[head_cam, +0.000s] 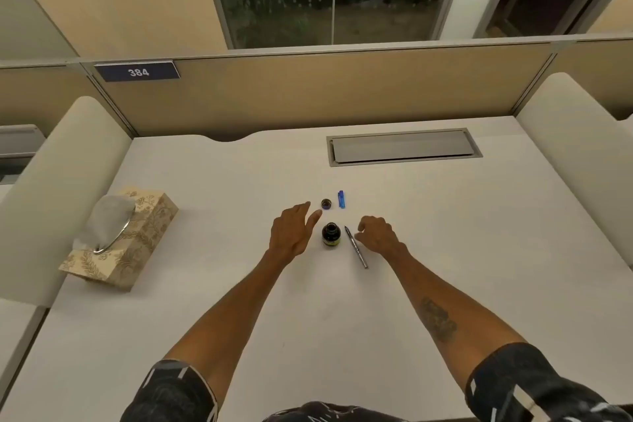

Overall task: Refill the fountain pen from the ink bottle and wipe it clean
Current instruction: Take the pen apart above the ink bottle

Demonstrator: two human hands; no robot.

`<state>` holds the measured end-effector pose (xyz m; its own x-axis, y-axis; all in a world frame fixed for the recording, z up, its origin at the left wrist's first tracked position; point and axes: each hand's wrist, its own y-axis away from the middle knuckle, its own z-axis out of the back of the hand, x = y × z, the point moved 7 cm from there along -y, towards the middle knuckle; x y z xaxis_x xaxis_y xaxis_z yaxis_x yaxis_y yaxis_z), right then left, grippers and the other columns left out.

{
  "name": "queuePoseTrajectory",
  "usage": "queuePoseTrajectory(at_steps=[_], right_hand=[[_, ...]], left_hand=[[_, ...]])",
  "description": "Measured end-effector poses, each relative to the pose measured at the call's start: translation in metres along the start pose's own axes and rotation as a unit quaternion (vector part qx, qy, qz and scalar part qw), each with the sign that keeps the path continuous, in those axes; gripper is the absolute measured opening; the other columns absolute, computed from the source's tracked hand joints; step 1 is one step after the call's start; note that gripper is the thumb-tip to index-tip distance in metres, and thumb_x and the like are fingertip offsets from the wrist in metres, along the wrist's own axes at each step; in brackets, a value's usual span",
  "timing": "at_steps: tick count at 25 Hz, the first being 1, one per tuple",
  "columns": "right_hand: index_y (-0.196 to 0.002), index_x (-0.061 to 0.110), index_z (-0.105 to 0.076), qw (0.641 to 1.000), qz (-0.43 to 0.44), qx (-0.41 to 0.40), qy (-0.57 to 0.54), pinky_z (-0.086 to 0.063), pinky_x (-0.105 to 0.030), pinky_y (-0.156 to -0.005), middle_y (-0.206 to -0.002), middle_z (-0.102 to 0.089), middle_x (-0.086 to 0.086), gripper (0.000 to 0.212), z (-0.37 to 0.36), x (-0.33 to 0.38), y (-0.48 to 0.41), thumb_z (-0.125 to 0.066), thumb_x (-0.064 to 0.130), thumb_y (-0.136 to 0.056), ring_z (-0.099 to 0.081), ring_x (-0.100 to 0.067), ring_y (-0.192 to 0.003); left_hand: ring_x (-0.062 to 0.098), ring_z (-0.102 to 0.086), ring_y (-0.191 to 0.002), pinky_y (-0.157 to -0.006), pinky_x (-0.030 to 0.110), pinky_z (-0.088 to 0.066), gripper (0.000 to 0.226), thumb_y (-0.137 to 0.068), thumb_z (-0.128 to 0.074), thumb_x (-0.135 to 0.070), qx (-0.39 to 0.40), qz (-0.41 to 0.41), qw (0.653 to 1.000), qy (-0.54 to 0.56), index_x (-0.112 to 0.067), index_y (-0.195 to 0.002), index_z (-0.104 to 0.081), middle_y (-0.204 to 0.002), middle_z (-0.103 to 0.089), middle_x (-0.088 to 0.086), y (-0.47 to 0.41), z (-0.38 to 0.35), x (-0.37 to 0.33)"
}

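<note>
A person is reaching both bare hands over a white desk (445, 250) toward an uncapped ink bottle of dark glass (331, 234), which is standing open between them, its small round dark cap (326, 204) lying just behind it beside a translucent blue pen part (341, 199). The left hand (291, 233) is hovering just left of the bottle with fingers spread and extended, holding nothing; the right hand (376, 233) is resting with fingers loosely curled just beside the slim dark-and-silver fountain pen (356, 247), which is lying on the desk at a slant right of the bottle, and from this height it is hard to tell whether a fingertip is touching it. The open bottle is sitting unsteadied, so a brush from either hand is likely to tip it and flood the pale surface. The pen may roll when nudged. The patterned beige tissue box (137, 240) is sitting well apart to the left, a slow reach if ink is spilling.
</note>
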<state>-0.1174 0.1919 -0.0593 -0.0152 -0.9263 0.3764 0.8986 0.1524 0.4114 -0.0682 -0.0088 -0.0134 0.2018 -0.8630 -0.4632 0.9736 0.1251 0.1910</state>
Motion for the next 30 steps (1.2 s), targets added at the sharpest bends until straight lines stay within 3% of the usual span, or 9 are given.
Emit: queuePoseTrajectory(at_steps=[7,12,15,18,23,26,28,30], right_hand=[[-0.109,0.008,-0.061,0.999,-0.037,0.020,0.000,-0.049,-0.034,-0.076,-0.112,-0.065,-0.013,0.023,-0.024,-0.006,0.013,-0.055,0.010,-0.086,-0.063,-0.032,-0.098],[-0.108,0.007,-0.068,0.997,-0.059,0.003,-0.040,-0.049,-0.030,-0.075,-0.108,-0.069,-0.011,0.025,-0.016,-0.008,0.004,-0.058,0.016,-0.087,-0.066,-0.029,-0.097],[-0.092,0.005,-0.074,0.984,-0.061,-0.023,-0.164,-0.058,-0.034,-0.078,-0.093,-0.074,-0.014,0.015,0.010,-0.004,-0.008,-0.065,0.013,-0.083,-0.071,-0.030,-0.086],[-0.081,0.005,-0.070,0.941,-0.046,-0.001,-0.336,-0.062,-0.039,-0.076,-0.087,-0.073,-0.018,0.001,0.036,0.013,-0.009,-0.069,0.004,-0.081,-0.073,-0.030,-0.075],[-0.091,0.002,-0.069,0.900,0.025,0.055,-0.432,-0.061,-0.035,-0.079,-0.096,-0.075,-0.019,0.013,0.071,0.043,0.003,-0.072,0.007,-0.080,-0.075,-0.030,-0.084],[-0.102,0.001,-0.068,0.886,0.067,0.091,-0.450,-0.059,-0.036,-0.084,-0.099,-0.076,-0.015,0.021,0.079,0.053,0.009,-0.070,0.013,-0.086,-0.074,-0.029,-0.090],[-0.104,0.002,-0.067,0.886,0.088,0.103,-0.444,-0.058,-0.037,-0.086,-0.100,-0.076,-0.014,0.019,0.082,0.058,0.011,-0.068,0.013,-0.089,-0.074,-0.028,-0.092],[-0.102,0.003,-0.067,0.883,0.102,0.103,-0.447,-0.058,-0.037,-0.088,-0.101,-0.075,-0.013,0.016,0.084,0.061,0.014,-0.067,0.012,-0.089,-0.074,-0.027,-0.093]], left_hand=[[0.027,-0.041,-0.140,-0.113,0.042,-0.030,0.058,-0.104,-0.029,-0.053,0.004,0.034,0.999,0.030,-0.021,-0.151,-0.040,-0.154,-0.045,0.002,0.006,-0.013,0.010],[0.026,-0.043,-0.137,-0.112,0.040,-0.030,0.053,-0.104,-0.032,-0.050,-0.037,0.020,0.998,0.043,-0.023,-0.149,-0.043,-0.152,-0.048,0.000,0.002,-0.001,0.000],[0.025,-0.050,-0.131,-0.110,0.041,-0.034,0.044,-0.104,-0.040,-0.043,-0.075,0.022,0.991,0.105,-0.022,-0.141,-0.053,-0.144,-0.056,0.001,-0.009,0.011,-0.007],[0.023,-0.061,-0.118,-0.105,0.041,-0.044,0.035,-0.103,-0.048,-0.035,-0.109,-0.003,0.977,0.182,-0.018,-0.129,-0.063,-0.131,-0.065,0.002,-0.018,0.025,-0.023],[0.020,-0.067,-0.103,-0.086,0.019,-0.047,0.034,-0.103,-0.048,-0.028,-0.111,-0.021,0.958,0.263,-0.007,-0.117,-0.070,-0.118,-0.073,0.007,-0.026,0.041,-0.052],[0.015,-0.063,-0.088,-0.063,0.002,-0.046,0.034,-0.103,-0.049,-0.028,-0.063,-0.020,0.938,0.340,-0.005,-0.111,-0.073,-0.105,-0.073,0.005,-0.027,0.041,-0.063],[0.018,-0.065,-0.091,-0.067,0.011,-0.052,0.030,-0.102,-0.052,-0.029,-0.032,-0.022,0.916,0.400,-0.010,-0.109,-0.074,-0.101,-0.073,0.004,-0.028,0.040,-0.070],[0.027,-0.069,-0.100,-0.082,0.039,-0.059,0.027,-0.100,-0.055,-0.030,-0.018,-0.023,0.898,0.440,-0.016,-0.113,-0.074,-0.105,-0.075,0.004,-0.031,0.039,-0.074]])
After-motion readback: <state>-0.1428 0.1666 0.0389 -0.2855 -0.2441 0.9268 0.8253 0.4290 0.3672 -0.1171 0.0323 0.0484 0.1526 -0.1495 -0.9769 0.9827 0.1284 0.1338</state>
